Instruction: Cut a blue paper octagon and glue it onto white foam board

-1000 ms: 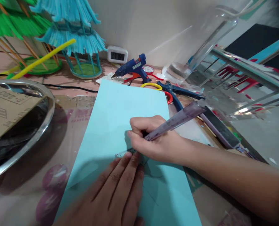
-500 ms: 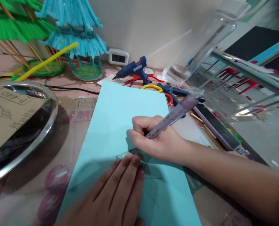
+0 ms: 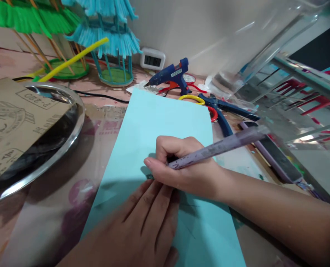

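Note:
A light blue sheet of paper lies on the table, with some thin dark lines drawn on its lower half. My right hand grips a pale purple pen and rests on the paper; the pen's tip is hidden behind the fingers. Just below it, my left hand lies flat on the sheet, fingers stretched out side by side and their tips partly under the right hand. A small dark mark shows beside the right thumb.
A blue glue gun, blue-handled pliers and yellow-and-red scissor handles lie behind the paper. A round metal tray holding cardboard stands left. Fringed models, a small digital clock and a purple-edged phone are around.
The view has shifted, so the surroundings sit further right. My right hand has moved left on the paper, closer over the left fingertips, and the pen leans lower to the right.

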{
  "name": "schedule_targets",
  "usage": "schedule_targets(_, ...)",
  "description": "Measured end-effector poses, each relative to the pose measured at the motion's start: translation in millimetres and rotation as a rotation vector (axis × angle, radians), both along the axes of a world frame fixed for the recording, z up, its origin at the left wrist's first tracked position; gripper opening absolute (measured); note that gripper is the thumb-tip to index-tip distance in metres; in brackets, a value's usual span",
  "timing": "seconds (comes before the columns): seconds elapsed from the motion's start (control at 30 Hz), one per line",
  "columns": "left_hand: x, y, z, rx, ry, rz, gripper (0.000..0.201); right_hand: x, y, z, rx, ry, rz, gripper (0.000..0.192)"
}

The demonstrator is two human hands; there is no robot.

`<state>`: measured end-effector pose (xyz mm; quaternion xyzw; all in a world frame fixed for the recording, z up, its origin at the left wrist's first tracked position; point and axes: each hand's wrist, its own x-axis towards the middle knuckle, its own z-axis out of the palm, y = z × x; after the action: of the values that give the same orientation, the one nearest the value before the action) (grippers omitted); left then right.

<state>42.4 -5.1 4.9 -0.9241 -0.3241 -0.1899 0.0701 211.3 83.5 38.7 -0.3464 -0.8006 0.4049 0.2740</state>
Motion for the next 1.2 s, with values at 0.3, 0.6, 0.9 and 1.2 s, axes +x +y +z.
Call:
schedule_targets(0.3, -1, -1, -5.1, 0.109, -0.060, 0.017, 0.043, 0, 1, -1.9, 0.016, -0.027, 0.025, 0.037)
schedule_targets(0.6, -4, 2, -0.9, 0.080, 0.079, -0.066, 0.044, 0, 1, -1.0, 0.027, -0.071, 0.016, 0.036)
schedule_targets(0.9, -4, 2, 2.1, 0.076, 0.048, -0.039, 0.044, 4, 12, -0.1, -0.266, 0.152, -0.066, 0.035)
schedule_targets(1.2, -9, -11, 21.2, 0.087, 0.119, -0.265, 0.028, 20, 39, -8.2, -0.171, 0.188, -0.220, 0.039)
